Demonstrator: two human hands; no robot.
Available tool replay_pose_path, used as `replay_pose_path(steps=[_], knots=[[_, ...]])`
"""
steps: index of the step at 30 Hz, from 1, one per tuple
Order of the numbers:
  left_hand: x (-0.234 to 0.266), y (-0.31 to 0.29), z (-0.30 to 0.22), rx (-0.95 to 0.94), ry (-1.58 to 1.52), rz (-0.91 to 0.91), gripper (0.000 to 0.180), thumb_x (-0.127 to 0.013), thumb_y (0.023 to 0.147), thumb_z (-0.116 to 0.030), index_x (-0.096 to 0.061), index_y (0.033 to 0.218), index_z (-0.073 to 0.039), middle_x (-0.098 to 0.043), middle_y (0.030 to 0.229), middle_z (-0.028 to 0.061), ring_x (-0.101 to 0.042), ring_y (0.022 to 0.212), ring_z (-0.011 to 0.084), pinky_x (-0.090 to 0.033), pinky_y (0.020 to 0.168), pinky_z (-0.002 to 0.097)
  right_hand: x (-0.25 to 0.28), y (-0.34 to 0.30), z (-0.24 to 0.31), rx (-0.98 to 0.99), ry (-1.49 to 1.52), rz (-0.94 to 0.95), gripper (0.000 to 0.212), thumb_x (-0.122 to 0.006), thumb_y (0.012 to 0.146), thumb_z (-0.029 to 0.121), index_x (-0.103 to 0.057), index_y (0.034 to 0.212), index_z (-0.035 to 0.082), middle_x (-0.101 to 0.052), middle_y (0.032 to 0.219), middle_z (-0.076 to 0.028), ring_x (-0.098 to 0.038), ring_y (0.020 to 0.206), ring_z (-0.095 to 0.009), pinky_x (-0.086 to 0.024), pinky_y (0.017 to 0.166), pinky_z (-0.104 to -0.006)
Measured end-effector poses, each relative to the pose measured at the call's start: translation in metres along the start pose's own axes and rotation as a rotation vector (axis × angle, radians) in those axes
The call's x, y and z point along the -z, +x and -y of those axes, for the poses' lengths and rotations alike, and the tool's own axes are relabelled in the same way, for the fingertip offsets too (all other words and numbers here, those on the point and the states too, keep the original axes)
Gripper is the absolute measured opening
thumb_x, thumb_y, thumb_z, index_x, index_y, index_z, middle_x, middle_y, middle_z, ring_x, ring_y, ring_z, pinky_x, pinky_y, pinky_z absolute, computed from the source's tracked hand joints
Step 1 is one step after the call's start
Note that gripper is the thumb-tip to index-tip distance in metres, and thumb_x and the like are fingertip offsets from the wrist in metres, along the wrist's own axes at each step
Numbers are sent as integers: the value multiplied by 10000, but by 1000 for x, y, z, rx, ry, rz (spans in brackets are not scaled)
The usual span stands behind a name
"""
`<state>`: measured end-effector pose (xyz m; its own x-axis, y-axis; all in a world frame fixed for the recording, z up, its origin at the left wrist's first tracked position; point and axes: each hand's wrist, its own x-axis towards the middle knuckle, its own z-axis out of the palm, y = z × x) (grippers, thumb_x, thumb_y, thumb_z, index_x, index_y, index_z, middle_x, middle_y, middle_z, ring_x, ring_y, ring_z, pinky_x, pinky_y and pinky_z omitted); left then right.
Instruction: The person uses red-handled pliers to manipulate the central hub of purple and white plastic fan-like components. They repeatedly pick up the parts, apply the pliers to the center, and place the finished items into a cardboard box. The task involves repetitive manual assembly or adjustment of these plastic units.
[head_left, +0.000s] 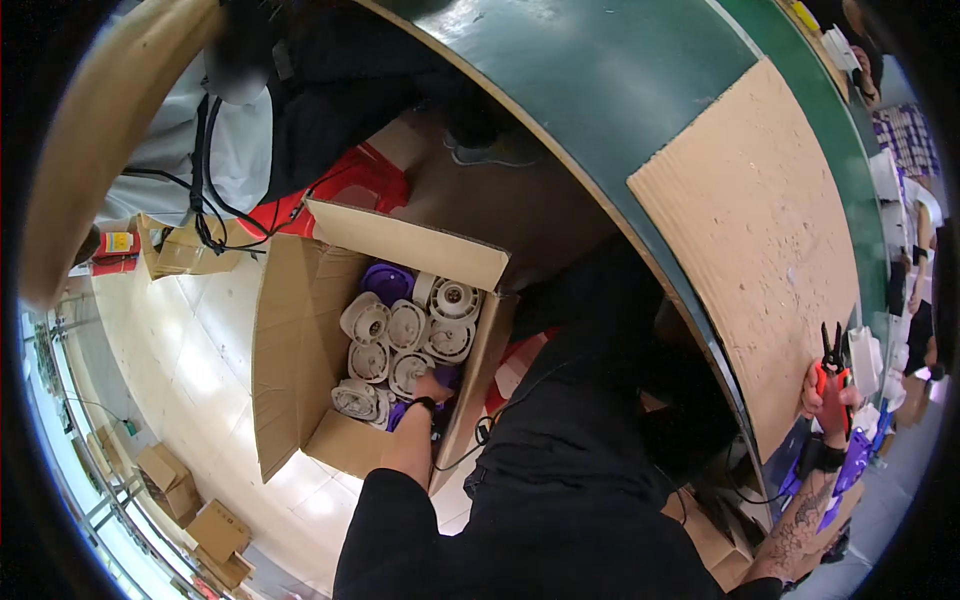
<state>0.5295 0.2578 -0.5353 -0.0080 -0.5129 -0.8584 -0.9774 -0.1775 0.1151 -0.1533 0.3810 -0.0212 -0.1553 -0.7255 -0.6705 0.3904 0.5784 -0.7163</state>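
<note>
1. Nearest the camera, a blurred tan shape (pixel 120 130) slants down the left edge, too unclear to name.
2. Green worktable (pixel 600 70), curving across the top and right.
3. Black clothing (pixel 560 480) on the wearer's body, filling the lower middle.
4. Flat cardboard sheet (pixel 760 210), dotted with specks, lying on the worktable.
5. Brown carton (pixel 280 350) at the wearer's left, its flaps spread.
6. White round pieces (pixel 407 327), packed close together inside the carton, with a purple piece (pixel 388 283) at their upper side.
7. Left hand (pixel 428 388), down in the carton with its fingers at one of the white round pieces; I cannot tell whether it grips it.
8. Right hand (pixel 832 402), wrapped around pliers (pixel 834 352) beside the cardboard sheet; the red-orange handles are in its grasp, the black jaws point away, slightly parted.
9. Black wristband (pixel 425 403) on the left wrist.
</note>
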Motion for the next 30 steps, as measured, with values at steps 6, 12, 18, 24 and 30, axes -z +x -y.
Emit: replay_pose_path(steps=[6,12,18,24,30], knots=[[164,-55,2,-132,-358,196,751,-854,710,-281,-588,1347,13,-713,1038,105,-666,810,158,-550,674,301,-4,0,2,93,-24,63,637,-780,626,380,-503,1063,8,-537,718,-72,-532,557,-174,-499,518,-333],[322,-202,-99,-627,-1196,483,812,-689,723,-74,-421,1475,77,-649,1311,163,-671,1143,238,-524,1042,388,-7,-11,-6,175,-83,58,700,-783,571,393,-478,1076,16,-530,768,-59,-513,607,-136,-513,602,-310],[349,-296,-293,-1002,-1339,821,917,-571,570,-47,-410,1458,115,-634,1298,246,-646,1202,377,-512,1063,449,47,-5,-61,411,240,232,738,-819,624,329,-471,1192,11,-541,864,-75,-539,679,-167,-525,686,-360],[342,-337,-468,-995,-1028,897,731,-507,675,-7,-490,1400,88,-641,1258,180,-644,1126,277,-539,990,356,33,-12,-51,451,337,222,636,-812,668,273,-534,1178,13,-549,862,-41,-554,767,-138,-489,727,-318],[304,-414,-636,-1387,-231,367,637,-584,739,57,-539,1374,33,-645,1242,115,-622,1130,203,-515,961,344,27,-28,-41,521,315,106,662,-808,636,347,-568,1152,8,-548,836,-40,-525,753,-151,-412,713,-300]])
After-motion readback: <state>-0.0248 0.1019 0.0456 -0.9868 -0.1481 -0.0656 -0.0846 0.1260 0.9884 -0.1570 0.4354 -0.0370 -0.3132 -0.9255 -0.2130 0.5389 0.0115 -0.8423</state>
